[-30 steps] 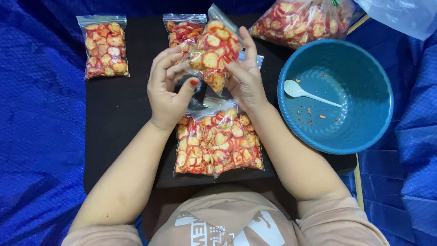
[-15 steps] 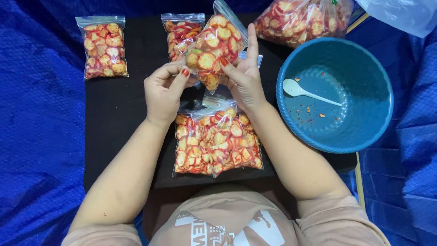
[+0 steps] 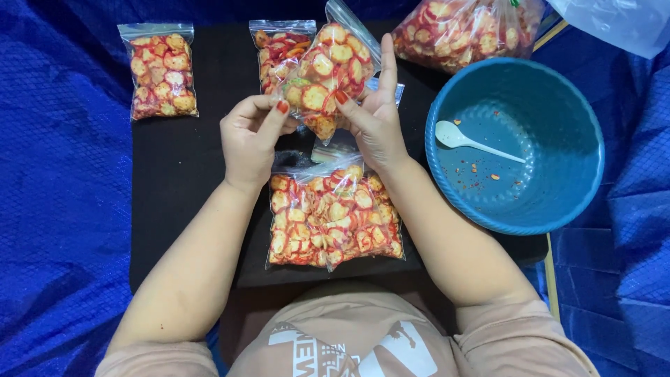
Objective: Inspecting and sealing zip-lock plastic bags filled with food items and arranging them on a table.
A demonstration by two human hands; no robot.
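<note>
Both hands hold up a small clear zip bag of red-and-yellow round chips above the black mat. My left hand pinches the bag's lower left edge between thumb and fingers. My right hand grips its right side, index finger pointing up along the bag. Just below the hands lies a larger filled bag of the same chips.
Two more filled bags lie at the back: one at the far left, one partly behind the held bag. A big bag of chips sits at the top right. A blue bowl holds a white spoon. Blue tarp surrounds the mat.
The left hand has unrolled from under the bag and now pinches its edge; the bag has turned more upright and risen slightly. The right hand has barely moved.
</note>
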